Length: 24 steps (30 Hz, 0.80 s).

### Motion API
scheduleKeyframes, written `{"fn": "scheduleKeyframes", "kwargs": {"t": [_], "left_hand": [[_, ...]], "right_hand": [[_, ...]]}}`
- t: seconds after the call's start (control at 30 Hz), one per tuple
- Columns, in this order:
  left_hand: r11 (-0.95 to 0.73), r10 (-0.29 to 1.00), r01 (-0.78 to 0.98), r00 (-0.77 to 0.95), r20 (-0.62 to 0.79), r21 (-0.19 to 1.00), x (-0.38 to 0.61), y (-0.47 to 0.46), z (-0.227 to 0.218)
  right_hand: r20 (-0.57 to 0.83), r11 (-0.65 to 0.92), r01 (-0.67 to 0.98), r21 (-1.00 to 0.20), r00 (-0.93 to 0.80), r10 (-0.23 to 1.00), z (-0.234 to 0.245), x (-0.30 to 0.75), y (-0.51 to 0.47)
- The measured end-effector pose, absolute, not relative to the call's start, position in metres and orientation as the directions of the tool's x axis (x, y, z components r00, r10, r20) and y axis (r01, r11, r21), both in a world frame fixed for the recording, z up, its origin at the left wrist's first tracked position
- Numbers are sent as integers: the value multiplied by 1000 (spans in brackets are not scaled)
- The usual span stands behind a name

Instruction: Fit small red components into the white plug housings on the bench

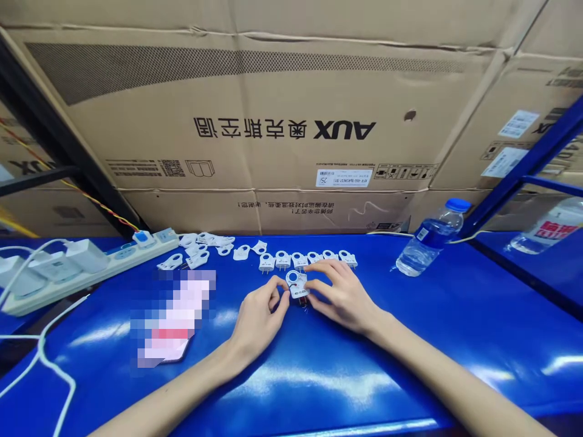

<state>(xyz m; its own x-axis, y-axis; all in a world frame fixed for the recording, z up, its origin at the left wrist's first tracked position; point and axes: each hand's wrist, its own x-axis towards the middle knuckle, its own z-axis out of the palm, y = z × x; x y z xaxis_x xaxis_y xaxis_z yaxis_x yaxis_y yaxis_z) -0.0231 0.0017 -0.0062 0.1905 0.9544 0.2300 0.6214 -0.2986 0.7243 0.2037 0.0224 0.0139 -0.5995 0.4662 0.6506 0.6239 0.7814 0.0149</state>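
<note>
Pinching from both sides, the left hand and right hand had their fingers closed on one white plug, steadied low over the blue tabletop. Beyond the fingertips lay a row of plugs; the carton behind read "AUX".

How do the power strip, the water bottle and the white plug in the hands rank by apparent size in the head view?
1. power strip
2. water bottle
3. white plug, clearly smallest, though nearest the camera.

Plug row behind hands; bottle right; power strip left.
</note>
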Motion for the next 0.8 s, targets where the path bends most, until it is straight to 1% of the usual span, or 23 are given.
{"fn": "scheduleKeyframes", "kwargs": {"t": [0.13, 0.33, 0.4, 0.6, 0.8], "left_hand": [[-322, 947, 609, 189, 261, 725, -23, 0, -4], [-330, 942, 602, 165, 291, 727, -23, -1, -3], [-324, 946, 627, 192, 263, 708, -23, 0, -5], [-295, 952, 705, 271, 139, 645, -23, 1, -4], [-300, 952, 726, 268, 147, 619, -22, 0, -4]], "right_hand": [[653, 785, 619, 23, -604, 457, 13, 204, 23], [666, 756, 654, -18, -556, 498, 9, 206, 28], [672, 729, 683, -38, -522, 524, 8, 208, 32], [674, 643, 750, -156, -395, 624, 6, 215, 40], [681, 662, 713, -231, -367, 633, 4, 209, 41]]}}
